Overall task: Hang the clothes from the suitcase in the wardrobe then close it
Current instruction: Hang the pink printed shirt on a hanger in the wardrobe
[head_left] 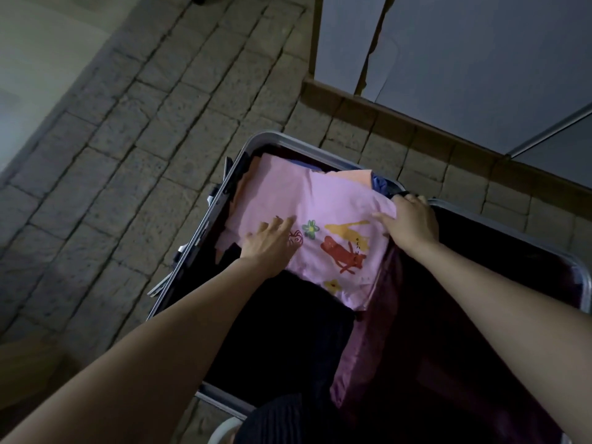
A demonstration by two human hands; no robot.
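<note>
Open suitcase [224, 193] lies flat on a stone-tile floor [144, 123], dim room. Wardrobe [464, 59] with grey doors and a wooden base stands just beyond it. Pink printed t-shirt [320, 213] tops the folded pile in the left half. Left hand [269, 241] flat on the shirt, fingers spread. Right hand [413, 222] grips the shirt's right edge, fingers curled over it.

An open suitcase [235, 161] lay on the stone floor [134, 129], full of folded clothes. The left hand [267, 243] rested flat on a pink printed shirt [320, 203], while the right hand [411, 224] gripped the shirt's far edge.
</note>
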